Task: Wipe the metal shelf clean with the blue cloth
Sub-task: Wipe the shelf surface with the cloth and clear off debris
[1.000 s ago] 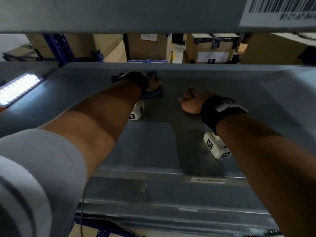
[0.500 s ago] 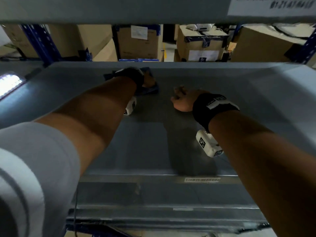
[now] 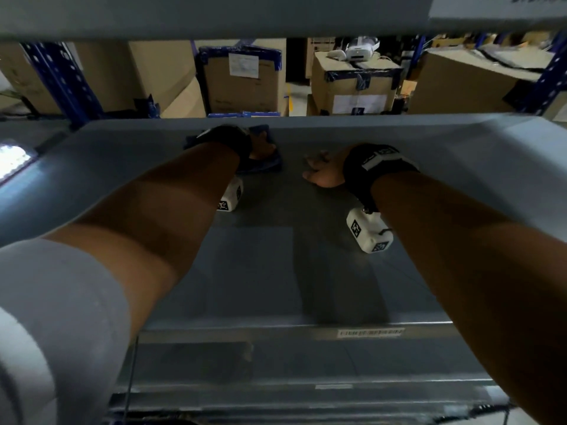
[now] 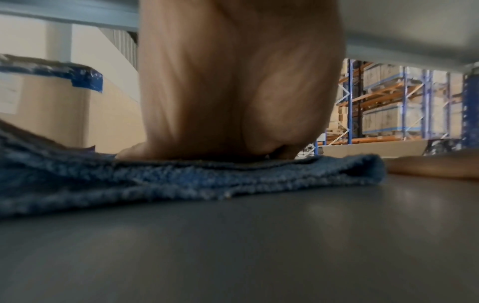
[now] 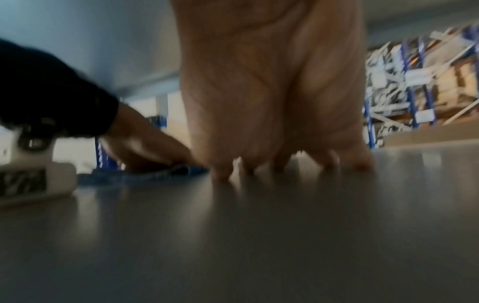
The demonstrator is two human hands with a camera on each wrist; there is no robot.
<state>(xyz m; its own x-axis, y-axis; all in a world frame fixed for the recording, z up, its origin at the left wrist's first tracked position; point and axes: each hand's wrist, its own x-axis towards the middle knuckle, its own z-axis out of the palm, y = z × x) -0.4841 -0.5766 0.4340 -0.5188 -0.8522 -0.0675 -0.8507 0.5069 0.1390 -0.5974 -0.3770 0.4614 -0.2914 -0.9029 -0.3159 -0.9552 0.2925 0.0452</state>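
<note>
Blue cloth (image 3: 264,162) pinned near the metal shelf's (image 3: 251,265) far edge.
Left hand (image 3: 260,148) presses it flat; the right wrist view shows right hand (image 5: 279,106) fingertips propped on bare metal.

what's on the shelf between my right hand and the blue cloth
Nothing: only a short strip of bare metal shelf separates the right hand from the blue cloth under the left hand. The head view shows it best.

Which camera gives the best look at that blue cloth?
The left wrist view: the blue cloth fills it close up, folded under the left hand. The head view shows only edges beyond the wrist; the right wrist view, a blurred strip.
</note>
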